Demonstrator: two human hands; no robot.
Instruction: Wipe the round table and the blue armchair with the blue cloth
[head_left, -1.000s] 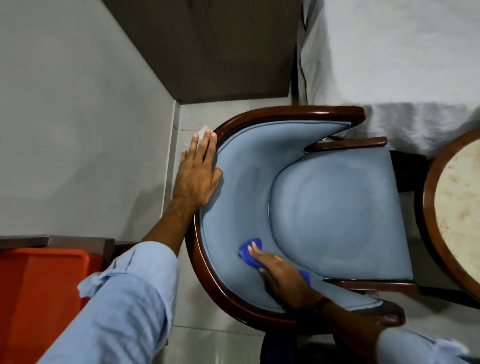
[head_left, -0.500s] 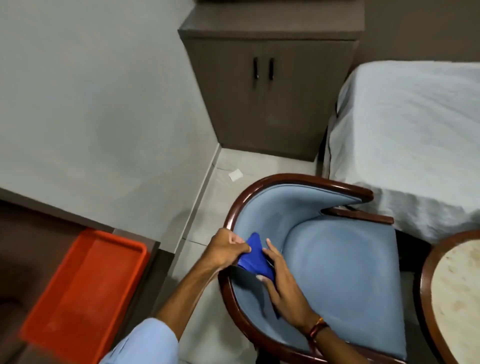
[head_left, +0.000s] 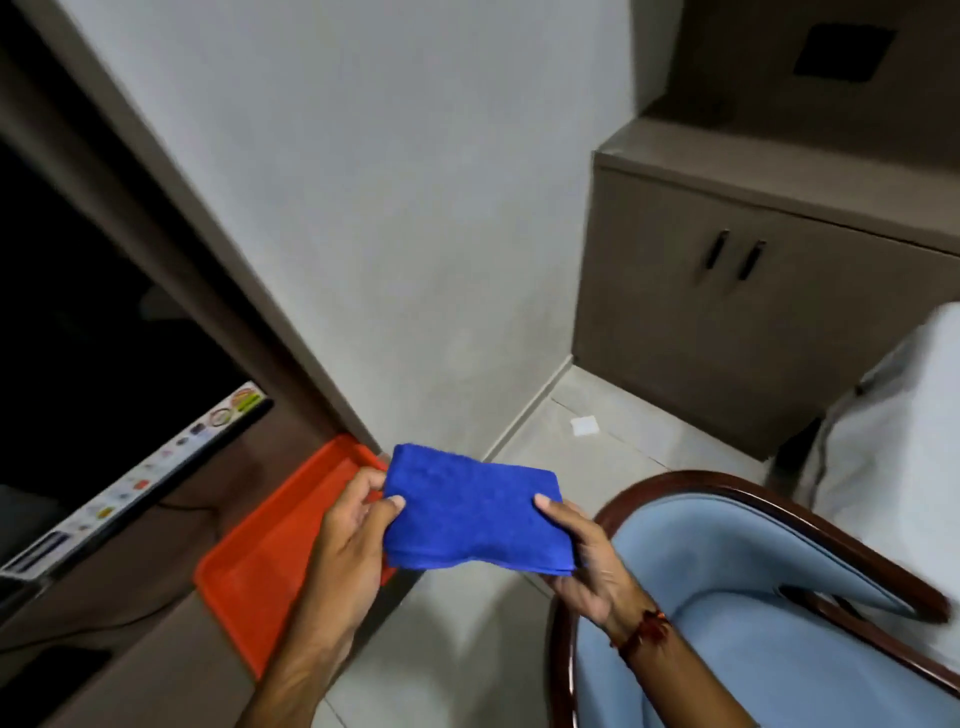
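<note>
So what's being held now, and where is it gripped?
The folded blue cloth, pinched at its two short ends: left hand on one, right hand on the other.

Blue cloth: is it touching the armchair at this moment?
Apart. The head view shows the blue cloth folded and held up between the left hand and right hand, left of the armchair, with floor visible between them.

An orange tray (head_left: 270, 561) is sitting on a brown counter (head_left: 130, 644) at the left, beside a dark screen (head_left: 78, 322) — stickers are showing along its lower edge. A brown two-door cabinet (head_left: 727, 312) is standing against the wall; a white scrap (head_left: 584, 426) is lying on the tiled floor (head_left: 467, 649) before it.
</note>
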